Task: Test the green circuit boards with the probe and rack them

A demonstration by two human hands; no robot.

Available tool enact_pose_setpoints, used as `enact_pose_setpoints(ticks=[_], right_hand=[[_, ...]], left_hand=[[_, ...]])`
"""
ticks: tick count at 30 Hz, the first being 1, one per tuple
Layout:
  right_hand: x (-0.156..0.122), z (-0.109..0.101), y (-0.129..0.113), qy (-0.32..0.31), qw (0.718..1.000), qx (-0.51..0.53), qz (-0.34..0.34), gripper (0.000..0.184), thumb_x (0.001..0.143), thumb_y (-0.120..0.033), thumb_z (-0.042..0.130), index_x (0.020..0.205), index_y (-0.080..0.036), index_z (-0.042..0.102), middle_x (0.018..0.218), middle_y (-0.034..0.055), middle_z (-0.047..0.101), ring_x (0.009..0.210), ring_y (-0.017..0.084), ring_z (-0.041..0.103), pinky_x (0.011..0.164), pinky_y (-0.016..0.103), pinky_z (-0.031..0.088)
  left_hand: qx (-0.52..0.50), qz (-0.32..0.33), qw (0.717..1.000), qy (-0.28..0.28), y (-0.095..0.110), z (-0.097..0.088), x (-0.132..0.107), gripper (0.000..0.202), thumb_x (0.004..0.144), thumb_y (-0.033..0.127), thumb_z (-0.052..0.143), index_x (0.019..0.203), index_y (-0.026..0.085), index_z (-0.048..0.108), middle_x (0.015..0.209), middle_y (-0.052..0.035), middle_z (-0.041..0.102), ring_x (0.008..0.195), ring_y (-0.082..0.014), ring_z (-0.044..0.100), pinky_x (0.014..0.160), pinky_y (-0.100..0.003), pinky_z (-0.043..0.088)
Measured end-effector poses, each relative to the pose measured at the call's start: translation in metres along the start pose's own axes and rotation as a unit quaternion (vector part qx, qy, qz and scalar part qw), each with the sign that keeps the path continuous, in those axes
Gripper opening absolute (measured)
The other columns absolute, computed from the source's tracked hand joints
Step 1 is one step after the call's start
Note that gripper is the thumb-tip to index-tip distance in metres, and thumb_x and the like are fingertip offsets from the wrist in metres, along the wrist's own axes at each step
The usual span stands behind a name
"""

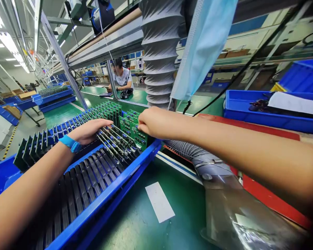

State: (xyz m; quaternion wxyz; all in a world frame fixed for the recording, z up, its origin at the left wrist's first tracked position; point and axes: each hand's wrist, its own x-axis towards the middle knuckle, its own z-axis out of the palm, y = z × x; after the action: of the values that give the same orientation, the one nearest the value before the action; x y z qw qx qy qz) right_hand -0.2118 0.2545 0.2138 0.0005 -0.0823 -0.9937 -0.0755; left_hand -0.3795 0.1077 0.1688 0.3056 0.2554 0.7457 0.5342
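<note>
A blue slotted rack runs from the lower left up toward the middle, holding several green circuit boards upright in black dividers. My left hand, with a blue wristband, lies flat with fingers stretched out over the tops of the boards in the left row. My right hand is closed in a pinch on the top edge of a green circuit board standing at the near end of the right row. The nearer black slots stand without boards.
A white paper slip lies on the green bench. A grey ribbed duct hangs behind, with a blue face mask beside it. A blue bin sits at right. Another person sits far back.
</note>
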Motion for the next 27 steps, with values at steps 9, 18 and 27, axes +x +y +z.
enact_pose_setpoints(ticks=[9,18,27], right_hand=[[-0.012,-0.004,0.011,0.116,0.993,0.015,0.022,0.03,0.09,-0.035,0.053,0.09,-0.013,0.073,0.077,0.0117,0.07,0.081,0.026,0.066,0.063,0.029,0.045],[-0.014,-0.001,-0.001,0.104,0.987,0.119,0.014,0.02,0.088,-0.025,0.054,0.089,-0.017,0.072,0.083,0.0071,0.072,0.074,0.019,0.064,0.059,0.026,0.04],[0.002,0.007,-0.013,0.06,0.989,0.126,0.044,0.02,0.085,-0.028,0.055,0.087,-0.018,0.073,0.085,0.0084,0.073,0.077,0.021,0.066,0.059,0.026,0.042]], left_hand=[[-0.039,-0.019,0.998,0.04,-0.001,0.01,0.006,0.014,0.08,0.026,0.066,0.086,0.014,0.07,0.083,-0.0064,0.07,0.07,-0.0156,0.065,0.062,-0.024,0.052],[-0.076,-0.016,0.995,0.064,-0.003,0.011,0.006,0.012,0.081,0.027,0.067,0.083,0.015,0.067,0.073,-0.0017,0.067,0.064,-0.0137,0.064,0.061,-0.023,0.05],[-0.09,0.005,0.994,0.058,-0.006,0.015,0.004,0.017,0.086,0.034,0.061,0.082,0.017,0.063,0.076,-0.003,0.07,0.072,-0.0167,0.066,0.069,-0.028,0.052]])
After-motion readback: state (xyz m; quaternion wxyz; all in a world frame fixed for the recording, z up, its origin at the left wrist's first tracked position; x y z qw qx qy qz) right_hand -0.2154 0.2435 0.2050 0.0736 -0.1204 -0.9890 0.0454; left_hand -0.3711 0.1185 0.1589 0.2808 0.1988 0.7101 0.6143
